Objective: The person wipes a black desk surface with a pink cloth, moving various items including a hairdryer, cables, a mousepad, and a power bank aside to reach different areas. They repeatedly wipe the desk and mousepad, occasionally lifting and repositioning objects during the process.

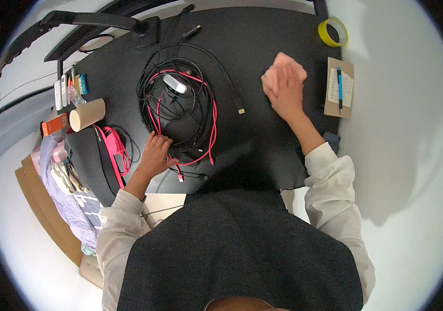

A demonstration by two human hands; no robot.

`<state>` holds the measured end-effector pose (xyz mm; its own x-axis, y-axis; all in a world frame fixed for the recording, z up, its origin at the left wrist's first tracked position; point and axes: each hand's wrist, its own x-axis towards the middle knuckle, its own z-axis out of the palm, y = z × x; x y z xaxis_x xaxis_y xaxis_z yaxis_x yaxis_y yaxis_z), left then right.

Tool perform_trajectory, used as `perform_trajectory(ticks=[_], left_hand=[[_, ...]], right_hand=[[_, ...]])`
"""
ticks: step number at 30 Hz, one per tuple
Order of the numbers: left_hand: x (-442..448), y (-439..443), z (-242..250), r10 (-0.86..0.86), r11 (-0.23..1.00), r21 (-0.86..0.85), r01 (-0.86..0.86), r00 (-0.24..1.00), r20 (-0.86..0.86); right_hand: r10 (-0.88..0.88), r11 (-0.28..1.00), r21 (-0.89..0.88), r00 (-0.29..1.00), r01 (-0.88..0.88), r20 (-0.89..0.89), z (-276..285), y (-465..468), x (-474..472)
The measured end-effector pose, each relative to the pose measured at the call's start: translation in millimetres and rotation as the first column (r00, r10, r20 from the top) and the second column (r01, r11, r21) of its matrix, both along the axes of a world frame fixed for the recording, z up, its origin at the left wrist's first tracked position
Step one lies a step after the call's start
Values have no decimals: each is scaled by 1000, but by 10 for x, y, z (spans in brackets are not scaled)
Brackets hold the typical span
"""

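Note:
My right hand (286, 95) is pressed over a pink cloth (283, 62) on the right half of the black desk (244, 35); the cloth sticks out past my fingertips. At the front left, my left hand (156, 154) rests with spread fingers on the lower left edge of a loose coil of black cables (174, 58) and a red cable (215, 116). Whether its fingers pinch any of the cables, I cannot tell. A small white device (174, 84) lies within the coil. One black cable ends in a gold-coloured plug (241, 111) between the coil and the cloth.
Yellow tape roll (333, 32) and a notepad (334, 109) with a blue pen (340, 89) lie along the right edge. On the left are a beige cylinder (89, 114), an orange box (55, 124), a black case (93, 159) with red cable and small stationery. A monitor arm (101, 19) stands back left.

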<state>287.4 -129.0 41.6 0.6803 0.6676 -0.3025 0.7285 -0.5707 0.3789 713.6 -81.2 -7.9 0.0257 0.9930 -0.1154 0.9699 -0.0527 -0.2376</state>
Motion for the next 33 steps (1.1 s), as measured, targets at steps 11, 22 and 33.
perform_trajectory(ticks=[11, 22, 33], left_hand=[[1011, 564, -11, 143, 981, 80, -176, 938, 314], [2275, 1426, -355, 173, 923, 246, -295, 891, 420], [2684, 1665, -683, 380, 891, 185, -414, 904, 194]], right_hand=[[146, 878, 461, 989, -129, -2, -118, 1134, -279], [120, 980, 153, 991, -128, 59, -164, 1802, -285], [222, 948, 195, 963, -250, 155, -141, 1625, -20]])
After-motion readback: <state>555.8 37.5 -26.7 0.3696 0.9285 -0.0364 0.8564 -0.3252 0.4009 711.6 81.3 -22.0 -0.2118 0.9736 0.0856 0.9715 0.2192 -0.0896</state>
